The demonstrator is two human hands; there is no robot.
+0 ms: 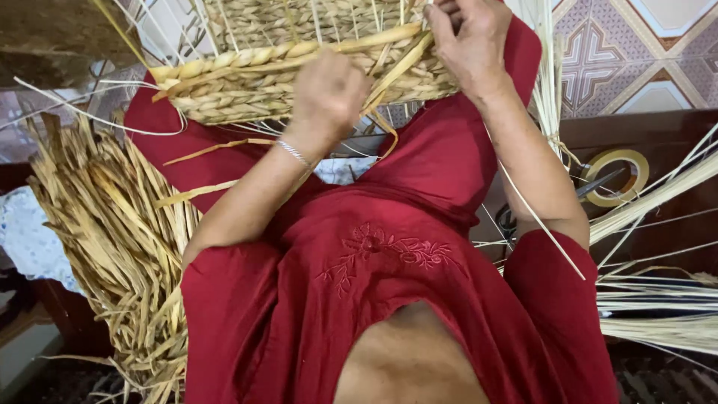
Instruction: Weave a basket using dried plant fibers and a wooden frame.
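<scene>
A half-woven basket (247, 82) of braided dry straw rests on my lap, over my red dress, with thin pale spokes sticking up from its rim. My left hand (327, 93) is closed around a flat straw strand (389, 71) at the basket's front wall. My right hand (470, 41) grips the basket's right rim, fingers curled over the edge, where the same strand passes under it. A thin silver bracelet (293, 152) sits on my left wrist.
A big heap of dry straw strips (112, 239) lies at my left. Long pale reeds (658, 299) lie at my right on a dark wooden surface, with a roll of tape (618, 176) and scissors (598, 183). Patterned floor tiles show at the top right.
</scene>
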